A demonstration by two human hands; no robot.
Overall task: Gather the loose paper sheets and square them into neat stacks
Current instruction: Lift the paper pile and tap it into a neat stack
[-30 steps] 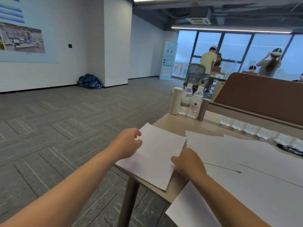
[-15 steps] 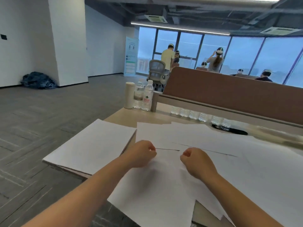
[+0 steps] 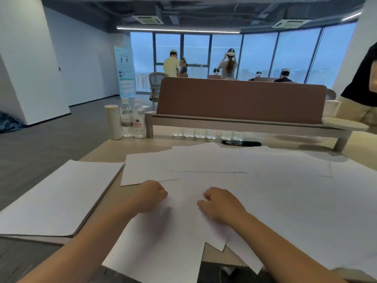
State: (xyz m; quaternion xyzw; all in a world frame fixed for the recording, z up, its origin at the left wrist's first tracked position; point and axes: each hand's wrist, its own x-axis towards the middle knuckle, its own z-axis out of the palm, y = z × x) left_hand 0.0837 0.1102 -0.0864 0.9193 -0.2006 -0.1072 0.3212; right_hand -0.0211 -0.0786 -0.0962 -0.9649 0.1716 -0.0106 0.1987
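Squared stack: at the desk's left edge, long axis running away from the viewer, angled right.
Left hand: fingers curled under, resting on a loose sheet.
Right hand: likewise curled, near the left, resting on paper (whether either pinches a sheet cannot be told).
Loose sheets: overlapping, skewed at differing angles, spread rightward.

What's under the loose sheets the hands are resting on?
More overlapping loose sheets and, at the gaps, the desk. The left hand and right hand rest on top. Anything else beneath the paper is covered.
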